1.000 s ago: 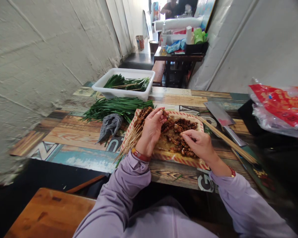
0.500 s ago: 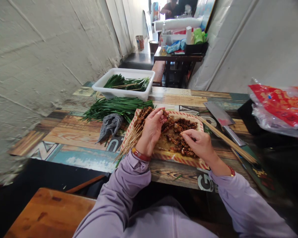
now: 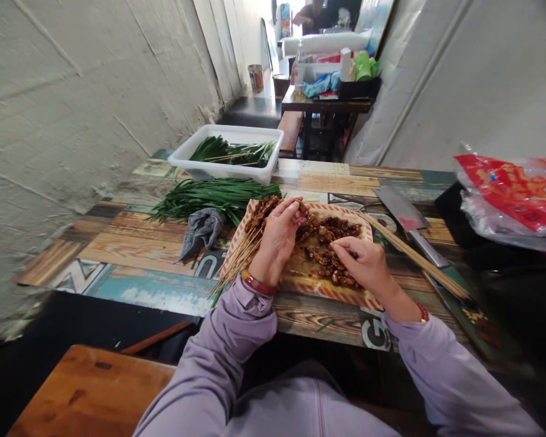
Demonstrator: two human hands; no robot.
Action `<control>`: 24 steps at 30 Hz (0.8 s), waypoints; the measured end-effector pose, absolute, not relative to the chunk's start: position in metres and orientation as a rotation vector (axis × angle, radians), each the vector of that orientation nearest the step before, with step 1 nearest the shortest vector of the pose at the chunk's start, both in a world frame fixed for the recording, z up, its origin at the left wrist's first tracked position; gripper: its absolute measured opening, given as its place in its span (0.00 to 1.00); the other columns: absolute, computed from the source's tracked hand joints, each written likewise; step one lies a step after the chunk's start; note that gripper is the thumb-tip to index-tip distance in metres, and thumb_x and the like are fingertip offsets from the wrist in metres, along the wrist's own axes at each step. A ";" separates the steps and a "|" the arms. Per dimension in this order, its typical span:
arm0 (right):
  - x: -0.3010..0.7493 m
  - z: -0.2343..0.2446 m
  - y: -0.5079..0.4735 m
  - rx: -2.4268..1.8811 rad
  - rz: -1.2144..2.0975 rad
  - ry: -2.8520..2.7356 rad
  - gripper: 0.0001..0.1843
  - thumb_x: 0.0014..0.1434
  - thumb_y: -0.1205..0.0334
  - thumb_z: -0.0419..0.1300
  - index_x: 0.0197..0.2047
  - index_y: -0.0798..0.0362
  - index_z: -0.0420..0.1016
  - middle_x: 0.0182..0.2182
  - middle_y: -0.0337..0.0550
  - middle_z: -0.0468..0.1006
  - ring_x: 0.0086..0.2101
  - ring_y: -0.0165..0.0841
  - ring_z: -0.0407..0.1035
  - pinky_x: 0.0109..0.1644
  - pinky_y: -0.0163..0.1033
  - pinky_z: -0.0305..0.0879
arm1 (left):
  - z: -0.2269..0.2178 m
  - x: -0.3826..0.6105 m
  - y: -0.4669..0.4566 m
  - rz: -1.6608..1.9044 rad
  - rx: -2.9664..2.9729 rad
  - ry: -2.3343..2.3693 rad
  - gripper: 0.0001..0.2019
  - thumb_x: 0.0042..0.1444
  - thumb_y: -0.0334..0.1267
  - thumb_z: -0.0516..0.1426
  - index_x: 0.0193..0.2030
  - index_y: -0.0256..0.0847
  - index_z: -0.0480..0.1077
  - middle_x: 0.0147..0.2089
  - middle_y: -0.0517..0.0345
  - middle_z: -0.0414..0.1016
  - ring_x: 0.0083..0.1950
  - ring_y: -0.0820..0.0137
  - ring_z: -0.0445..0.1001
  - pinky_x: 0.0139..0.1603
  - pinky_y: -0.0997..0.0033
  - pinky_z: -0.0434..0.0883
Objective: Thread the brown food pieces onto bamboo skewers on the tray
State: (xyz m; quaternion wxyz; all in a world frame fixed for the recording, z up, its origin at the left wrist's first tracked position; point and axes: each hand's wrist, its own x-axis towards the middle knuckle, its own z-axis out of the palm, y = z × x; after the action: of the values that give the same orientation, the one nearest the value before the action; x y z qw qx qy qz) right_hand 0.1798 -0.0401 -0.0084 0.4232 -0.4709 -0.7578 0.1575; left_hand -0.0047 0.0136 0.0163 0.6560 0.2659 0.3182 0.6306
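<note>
On the table lies a tray [image 3: 295, 285] with a red-and-white striped rim, holding a heap of dark brown, glossy pieces [image 3: 341, 229]; their kind is not clear. My left hand [image 3: 279, 230] is over the tray's left half, thumb and fingers closed on one small brown piece [image 3: 301, 206]. My right hand [image 3: 361, 261] is closed in a pinch above the heap's right side; what its fingertips hold is too small to make out. Loaded skewers [image 3: 241, 255] rest side by side across the tray's left end, brown pieces at their far tips, bare sticks toward me.
Left of the tray are a grey cloth [image 3: 202, 230] and long green chives [image 3: 213, 197]. Behind stands a white tub [image 3: 273, 173] with more greens. Bare skewers [image 3: 418, 261], a cleaver [image 3: 404, 209] and a red-printed plastic bag [image 3: 514, 194] lie at right. A person [image 3: 318, 18] is far back.
</note>
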 end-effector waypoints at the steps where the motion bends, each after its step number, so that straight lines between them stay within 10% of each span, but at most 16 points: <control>1: 0.179 -0.009 -0.040 -1.175 0.377 -1.899 0.09 0.61 0.60 0.57 0.32 0.47 0.78 0.30 0.38 0.82 0.28 0.33 0.76 0.33 0.38 0.72 | 0.016 -0.005 0.014 1.428 0.602 0.723 0.09 0.49 0.35 0.64 0.38 0.37 0.75 0.33 0.58 0.78 0.31 0.78 0.73 0.35 0.78 0.67; 24: 0.182 -0.007 -0.041 -1.116 0.301 -1.886 0.09 0.61 0.62 0.57 0.33 0.49 0.79 0.29 0.37 0.82 0.27 0.29 0.75 0.31 0.33 0.71 | 0.015 -0.010 0.016 1.378 0.564 0.631 0.12 0.55 0.38 0.60 0.46 0.38 0.72 0.38 0.54 0.78 0.35 0.75 0.75 0.40 0.75 0.69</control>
State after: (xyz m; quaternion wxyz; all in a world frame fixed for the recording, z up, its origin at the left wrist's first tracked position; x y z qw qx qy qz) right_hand 0.1822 -0.0408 -0.0070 0.4482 -0.4512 -0.7621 0.1215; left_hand -0.0102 0.0160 0.0145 0.6906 0.2522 0.2823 0.6162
